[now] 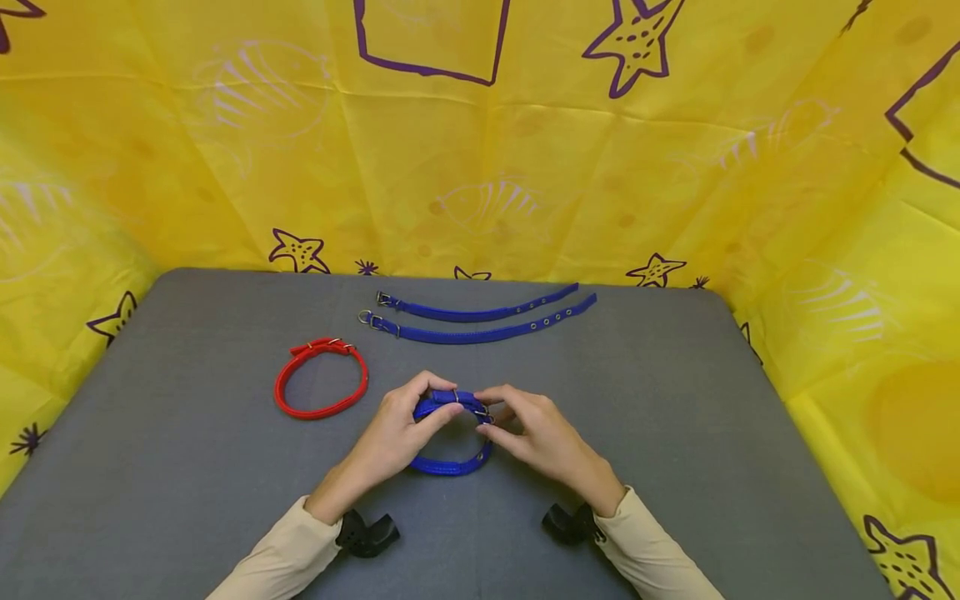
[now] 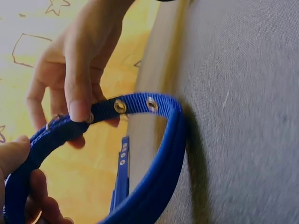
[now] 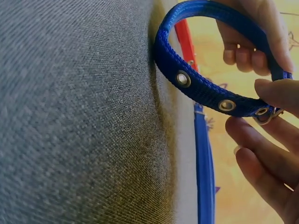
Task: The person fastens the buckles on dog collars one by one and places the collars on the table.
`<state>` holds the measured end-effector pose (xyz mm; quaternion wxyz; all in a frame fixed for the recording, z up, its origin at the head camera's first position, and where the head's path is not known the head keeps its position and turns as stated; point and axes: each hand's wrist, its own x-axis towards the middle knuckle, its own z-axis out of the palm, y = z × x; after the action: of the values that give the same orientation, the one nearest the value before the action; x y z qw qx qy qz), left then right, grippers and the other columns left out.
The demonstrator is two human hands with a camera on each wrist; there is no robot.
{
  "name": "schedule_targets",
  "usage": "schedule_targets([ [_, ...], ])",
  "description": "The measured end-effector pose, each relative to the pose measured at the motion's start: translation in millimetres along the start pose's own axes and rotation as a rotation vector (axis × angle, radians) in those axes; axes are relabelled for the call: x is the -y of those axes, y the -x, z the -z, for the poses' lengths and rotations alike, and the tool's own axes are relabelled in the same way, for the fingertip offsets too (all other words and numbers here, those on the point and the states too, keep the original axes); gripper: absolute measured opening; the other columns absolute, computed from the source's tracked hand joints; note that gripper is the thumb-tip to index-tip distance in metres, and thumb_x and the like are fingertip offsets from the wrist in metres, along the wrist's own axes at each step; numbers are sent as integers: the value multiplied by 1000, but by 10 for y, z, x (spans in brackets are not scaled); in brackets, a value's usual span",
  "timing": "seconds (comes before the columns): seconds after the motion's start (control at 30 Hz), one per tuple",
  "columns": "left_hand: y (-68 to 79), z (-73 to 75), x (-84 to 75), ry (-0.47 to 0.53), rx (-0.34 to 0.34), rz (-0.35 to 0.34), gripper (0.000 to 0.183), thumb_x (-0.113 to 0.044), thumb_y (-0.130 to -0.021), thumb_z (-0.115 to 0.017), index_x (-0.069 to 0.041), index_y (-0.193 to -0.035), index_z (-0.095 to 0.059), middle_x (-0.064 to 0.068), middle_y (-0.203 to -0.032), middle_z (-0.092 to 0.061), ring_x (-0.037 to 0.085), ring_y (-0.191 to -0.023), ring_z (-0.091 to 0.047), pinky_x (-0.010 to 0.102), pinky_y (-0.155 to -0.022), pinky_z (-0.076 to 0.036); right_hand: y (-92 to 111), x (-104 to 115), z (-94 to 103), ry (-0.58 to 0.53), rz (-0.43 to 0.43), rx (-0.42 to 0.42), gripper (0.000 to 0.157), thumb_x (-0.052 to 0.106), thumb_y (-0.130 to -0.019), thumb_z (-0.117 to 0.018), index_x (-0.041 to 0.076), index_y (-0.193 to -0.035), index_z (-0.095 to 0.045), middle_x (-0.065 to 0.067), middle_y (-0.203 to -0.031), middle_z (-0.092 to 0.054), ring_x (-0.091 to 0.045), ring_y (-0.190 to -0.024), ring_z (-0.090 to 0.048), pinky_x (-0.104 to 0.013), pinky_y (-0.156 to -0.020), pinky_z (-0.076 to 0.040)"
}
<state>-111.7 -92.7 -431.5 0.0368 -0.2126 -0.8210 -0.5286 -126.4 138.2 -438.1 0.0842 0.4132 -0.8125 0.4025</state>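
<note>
The left hand point(image 1: 405, 421) pinches a looped blue collar point(image 1: 448, 467) between thumb and fingers, while the right hand point(image 1: 536, 429) grips the same loop by its buckle end. I can't tell whether the loop touches the grey tabletop point(image 1: 187, 467) beneath it. Left of the loop and slightly beyond, a red collar point(image 1: 318, 413) lies fastened in a ring. Farther past the loop, two blue straps point(image 1: 472, 337) stretch side by side; well behind it hangs yellow cloth point(image 1: 420, 133).

Between your hands point(image 1: 397, 423), near: first collar point(image 1: 450, 468). Left, farther: second collar point(image 1: 318, 413). Far on the surface point(image 1: 675, 400): third collar point(image 1: 472, 337), fourth collar point(image 1: 465, 316) behind.
</note>
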Motion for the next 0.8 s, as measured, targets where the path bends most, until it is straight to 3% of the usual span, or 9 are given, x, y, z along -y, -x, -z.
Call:
schedule_targets([
  [0.13,-2,12,26,-31,2,-17,18,-19,-93,-71,-13,-109,-67,1,-99,-71,6,-83,-62,23,-71,-51,7,-14,9,26,7,-27,27,4,-86,-75,5,-111,-65,-8,-101,-73,-9,-76,-71,-19,-69,-56],
  [0.3,-13,31,53,-77,13,-8,18,-21,-92,-71,-14,-109,-70,-3,-94,-70,8,-78,-55,23,-67,-46,9,-26,11,71,-10,-34,28,8,-89,-74,8,-116,-68,-3,-98,-72,-5,-74,-64,-17,-69,-53],
  [0.47,-36,103,73,-160,25,39,19,-22,-92,-71,-14,-109,-70,-6,-79,-60,8,-69,-46,23,-60,-40,6,-28,24,42,-163,65,35,14,-92,-71,10,-125,-62,-4,-102,-72,-5,-74,-66,-21,-68,-54],
  [0.57,-51,167,100,-220,66,91,20,-24,-93,-70,-13,-110,-69,-5,-73,-54,8,-67,-45,23,-60,-39,13,-42,38,10,-267,149,38,17,-93,-71,9,-127,-57,-4,-99,-73,-6,-75,-68,-22,-68,-55],
  [0.67,-57,223,134,-281,124,133,21,-25,-93,-70,-13,-111,-69,-6,-71,-53,9,-67,-45,23,-60,-39,23,-63,44,-17,-312,193,30,18,-94,-70,8,-120,-60,-3,-92,-73,-6,-76,-69,-22,-68,-54],
  [0.8,-66,258,168,-318,183,168,25,-24,-92,-72,-12,-113,-67,-3,-77,-59,9,-69,-47,23,-63,-40,33,-89,23,-24,-324,183,17,19,-94,-69,10,-108,-65,-1,-89,-74,-5,-76,-69,-21,-68,-54],
])
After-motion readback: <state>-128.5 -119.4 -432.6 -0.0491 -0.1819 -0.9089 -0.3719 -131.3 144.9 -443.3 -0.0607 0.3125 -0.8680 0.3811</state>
